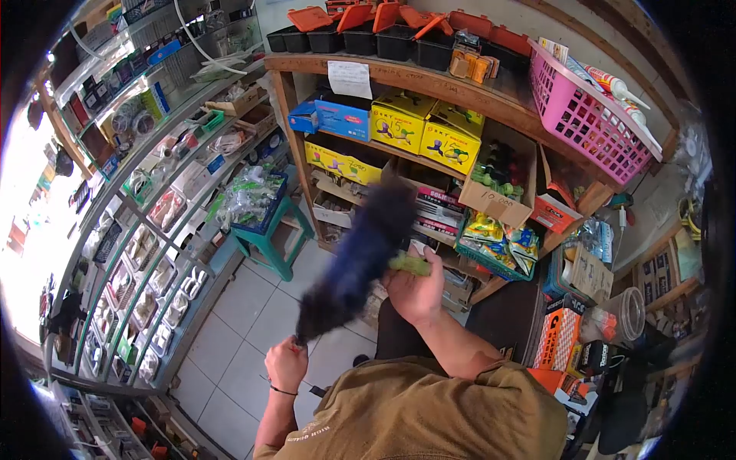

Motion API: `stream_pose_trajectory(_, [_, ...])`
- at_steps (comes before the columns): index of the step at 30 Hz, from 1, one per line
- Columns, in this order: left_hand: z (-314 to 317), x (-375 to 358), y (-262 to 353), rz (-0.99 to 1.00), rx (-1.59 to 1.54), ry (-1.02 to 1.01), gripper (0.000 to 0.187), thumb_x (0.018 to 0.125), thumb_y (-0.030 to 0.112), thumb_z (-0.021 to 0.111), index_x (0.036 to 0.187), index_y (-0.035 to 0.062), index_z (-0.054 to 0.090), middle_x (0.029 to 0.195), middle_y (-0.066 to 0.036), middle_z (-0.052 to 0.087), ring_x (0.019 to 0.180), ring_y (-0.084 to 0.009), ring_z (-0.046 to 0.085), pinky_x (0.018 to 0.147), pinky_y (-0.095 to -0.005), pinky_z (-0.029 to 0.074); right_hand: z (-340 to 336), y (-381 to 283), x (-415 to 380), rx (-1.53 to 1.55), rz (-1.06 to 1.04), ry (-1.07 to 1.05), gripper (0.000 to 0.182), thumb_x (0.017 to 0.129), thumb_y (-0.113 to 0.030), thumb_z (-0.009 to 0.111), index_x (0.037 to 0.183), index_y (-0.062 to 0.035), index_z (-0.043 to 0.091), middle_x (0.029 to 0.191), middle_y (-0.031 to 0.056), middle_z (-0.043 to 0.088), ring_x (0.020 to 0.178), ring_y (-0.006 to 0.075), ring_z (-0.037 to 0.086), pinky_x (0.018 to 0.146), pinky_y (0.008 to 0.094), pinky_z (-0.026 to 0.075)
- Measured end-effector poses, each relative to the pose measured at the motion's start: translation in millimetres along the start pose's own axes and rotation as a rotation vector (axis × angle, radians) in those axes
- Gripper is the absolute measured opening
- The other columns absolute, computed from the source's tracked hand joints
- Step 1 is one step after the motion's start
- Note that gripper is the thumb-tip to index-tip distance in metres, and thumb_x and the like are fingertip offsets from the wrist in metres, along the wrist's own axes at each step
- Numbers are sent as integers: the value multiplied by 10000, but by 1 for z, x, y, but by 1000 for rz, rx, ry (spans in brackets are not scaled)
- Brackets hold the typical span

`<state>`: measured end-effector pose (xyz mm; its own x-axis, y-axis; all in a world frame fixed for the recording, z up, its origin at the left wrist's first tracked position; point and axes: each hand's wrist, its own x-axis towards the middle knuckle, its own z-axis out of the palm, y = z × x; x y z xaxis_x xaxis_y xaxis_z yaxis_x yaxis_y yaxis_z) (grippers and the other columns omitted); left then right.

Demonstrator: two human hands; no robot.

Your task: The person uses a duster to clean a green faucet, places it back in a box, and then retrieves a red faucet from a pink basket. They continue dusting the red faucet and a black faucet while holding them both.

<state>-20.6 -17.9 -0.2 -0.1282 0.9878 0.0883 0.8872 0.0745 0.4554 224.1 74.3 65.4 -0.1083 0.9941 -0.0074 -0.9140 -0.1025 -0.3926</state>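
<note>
A dark blue and black fluffy duster (pixel 356 253), smeared by motion, slants across the middle of the view. My left hand (pixel 285 363) is closed around its lower end, with a dark band at the wrist. To the right of the duster, my right hand (pixel 420 295) grips a short yellow-green item (pixel 411 264) whose exact kind I cannot make out. The duster passes in front of the item's left end. Behind both hands, an open cardboard box (pixel 498 201) marked 10.000 holds green and dark items.
The wooden shelf (pixel 429 76) carries yellow boxes (pixel 399 121), a blue box (pixel 343 119) and a pink basket (pixel 586 123). A green stool (pixel 280 249) with bagged goods stands left on the tiled floor (pixel 230 326). A glass display case (pixel 134 264) curves along the left.
</note>
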Motion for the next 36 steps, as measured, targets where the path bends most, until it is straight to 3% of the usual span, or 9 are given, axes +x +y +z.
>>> stream_pose_trajectory(5, [-13,-4,19,94,-44,18,122,654,168,602,738,78,603,619,-152,575,610,-354,572,542,-431,458,3,-1,1,34,-25,-122,499,885,-434,353,1251,-102,419,1215,133,493,1048,273,491,934,435,361])
stream_pose_trajectory(6, [-15,-6,24,135,-45,-56,126,656,169,607,738,74,600,625,-155,577,611,-358,570,544,-434,457,-1,1,18,416,362,-386,503,894,-439,352,1259,-99,409,1232,133,479,1085,290,466,947,451,350])
stream_pose_trajectory(10, [-5,6,5,16,-37,58,111,660,169,606,729,83,602,623,-155,578,607,-356,570,546,-434,458,-1,0,5,69,30,16,493,890,-436,316,1256,-118,405,1219,105,483,1091,254,462,948,413,334])
stream_pose_trajectory(15, [-18,-4,22,42,49,48,121,653,163,605,748,89,615,606,-160,572,616,-364,569,552,-431,462,1,0,8,47,-31,83,473,846,-439,340,1185,-141,481,1184,92,524,1135,250,458,982,415,316])
stream_pose_trajectory(16, [-15,-1,20,46,50,48,121,653,163,605,748,89,615,606,-160,572,616,-364,569,552,-431,462,2,-2,7,47,30,-115,475,849,-439,345,1190,-137,478,1178,103,527,1141,250,455,993,421,312])
stream_pose_trajectory(24, [-10,13,7,156,49,-6,196,645,174,609,828,109,639,650,-151,600,614,-355,578,576,-432,465,-8,-2,7,30,-11,-99,636,871,-529,353,1303,-64,328,1281,138,439,1105,262,479,936,414,377])
stream_pose_trajectory(26, [-10,15,9,200,92,-12,180,632,178,614,798,110,628,617,-142,587,599,-342,581,566,-432,464,-24,7,13,-577,-144,-203,605,877,-516,345,1287,-72,352,1296,131,419,1115,263,470,941,426,368])
stream_pose_trajectory(29, [-7,28,-1,111,-14,95,148,624,163,604,760,104,612,602,-142,574,587,-335,578,541,-417,459,-13,-1,8,82,63,-39,519,865,-468,339,1246,-125,422,1163,65,506,1065,224,463,965,393,298])
stream_pose_trajectory(36, [-10,27,0,164,67,58,99,627,126,595,720,93,590,585,-135,562,576,-349,558,521,-415,448,-11,9,22,-111,141,-6,587,879,-513,289,1281,-96,383,1227,94,493,1191,245,392,947,381,348])
